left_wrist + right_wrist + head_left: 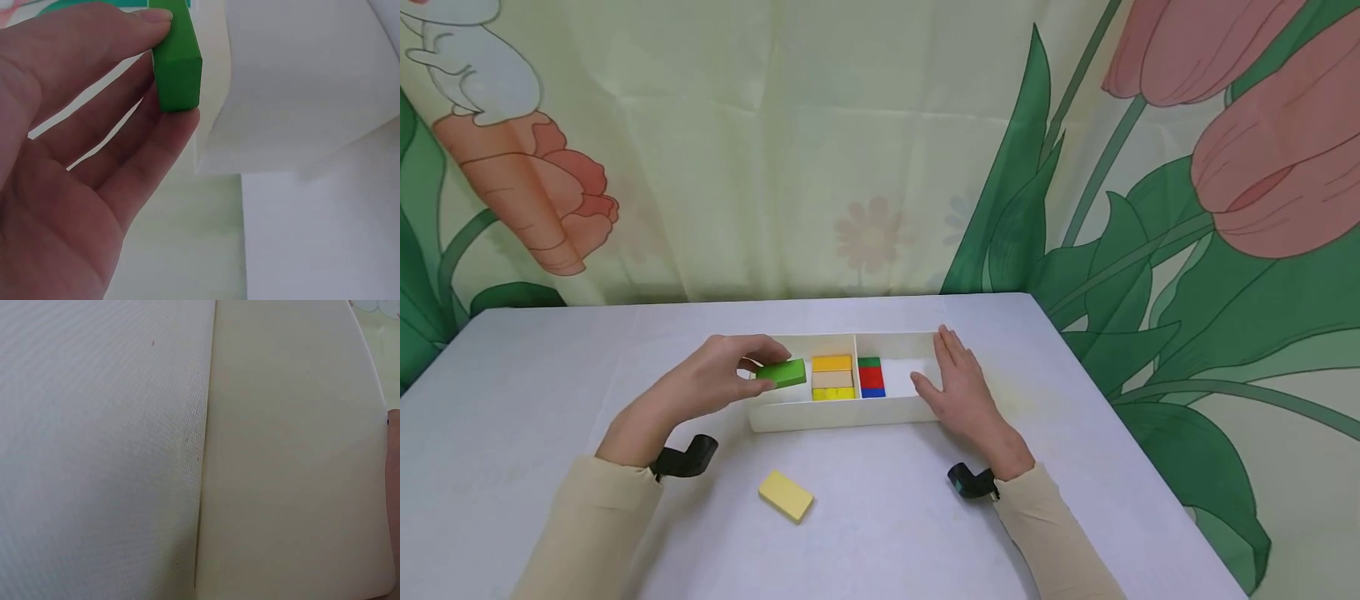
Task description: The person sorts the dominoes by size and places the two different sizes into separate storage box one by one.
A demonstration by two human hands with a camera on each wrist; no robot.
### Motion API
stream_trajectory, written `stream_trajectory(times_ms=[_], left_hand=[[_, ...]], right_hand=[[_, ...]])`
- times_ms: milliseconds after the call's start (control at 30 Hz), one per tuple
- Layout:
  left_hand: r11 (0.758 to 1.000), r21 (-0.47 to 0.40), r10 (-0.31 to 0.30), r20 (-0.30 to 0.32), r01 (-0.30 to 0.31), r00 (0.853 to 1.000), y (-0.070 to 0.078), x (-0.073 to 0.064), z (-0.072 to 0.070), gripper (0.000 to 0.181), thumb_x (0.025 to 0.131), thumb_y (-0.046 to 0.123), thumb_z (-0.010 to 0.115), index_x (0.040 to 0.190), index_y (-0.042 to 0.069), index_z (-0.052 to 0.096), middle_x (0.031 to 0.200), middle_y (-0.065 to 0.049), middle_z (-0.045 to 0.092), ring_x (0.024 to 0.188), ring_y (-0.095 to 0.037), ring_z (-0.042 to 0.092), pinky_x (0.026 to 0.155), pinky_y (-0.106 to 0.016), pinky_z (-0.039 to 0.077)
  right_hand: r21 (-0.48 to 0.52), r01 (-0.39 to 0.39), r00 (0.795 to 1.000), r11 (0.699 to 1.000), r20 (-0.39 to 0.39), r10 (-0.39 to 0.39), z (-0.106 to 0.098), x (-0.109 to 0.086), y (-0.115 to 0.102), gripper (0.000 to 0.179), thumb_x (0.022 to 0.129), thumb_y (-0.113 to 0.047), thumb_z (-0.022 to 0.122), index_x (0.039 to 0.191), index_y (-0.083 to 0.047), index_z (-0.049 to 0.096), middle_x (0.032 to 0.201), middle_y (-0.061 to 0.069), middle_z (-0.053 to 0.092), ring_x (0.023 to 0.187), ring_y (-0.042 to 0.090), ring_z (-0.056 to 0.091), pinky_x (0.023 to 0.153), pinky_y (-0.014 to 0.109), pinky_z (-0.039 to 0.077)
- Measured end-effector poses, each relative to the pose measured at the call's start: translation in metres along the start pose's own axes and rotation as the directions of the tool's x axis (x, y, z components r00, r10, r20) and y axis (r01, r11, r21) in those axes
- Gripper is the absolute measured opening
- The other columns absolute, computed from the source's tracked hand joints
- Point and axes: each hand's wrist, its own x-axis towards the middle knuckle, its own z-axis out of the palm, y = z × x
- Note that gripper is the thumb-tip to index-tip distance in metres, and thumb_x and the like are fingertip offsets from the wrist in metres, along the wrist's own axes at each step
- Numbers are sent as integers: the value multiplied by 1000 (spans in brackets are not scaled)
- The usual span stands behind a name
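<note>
My left hand [718,379] pinches a bright green block [782,373] between thumb and fingers, over the left end of a white divided box [842,415]. The left wrist view shows one end of that block up close, with the fingers under it. In the left compartment, an orange block [832,363], a beige block [832,380] and a yellow block [833,393] lie against the divider. Across the divider are a dark green block [869,362], a red block [871,377] and a blue block [873,392]. My right hand [964,396], fingers straight, is at the box's right end.
A pale yellow block [786,497] lies on the white tablecloth [880,533] in front of the box. Behind the table hangs a printed curtain [760,167]. The box's outer wall [294,456] fills much of the right wrist view.
</note>
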Motion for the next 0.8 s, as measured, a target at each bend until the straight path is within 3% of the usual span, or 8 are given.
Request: stream_trajectory(times_ms=[167, 800], left_hand=[[999, 28, -33, 26, 32, 999, -8, 12, 2, 31, 84, 0, 74, 115, 7, 69, 110, -5, 73, 99, -21, 69, 92, -41, 57], [985, 170, -40, 97, 23, 994, -16, 43, 9, 31, 82, -5, 73, 112, 1, 68, 105, -9, 74, 100, -25, 68, 93, -43, 56]], right_hand=[[-6, 14, 1000, 1000, -1, -14, 0, 1, -1, 79, 98, -39, 54, 155, 6, 20, 166, 18, 15, 154, 36, 13, 124, 58, 12], [-20, -8, 1000, 1000, 7, 8, -1, -1, -2, 79, 98, -40, 52, 155, 4, 20, 166, 16, 15, 154, 34, 12, 125, 56, 12]])
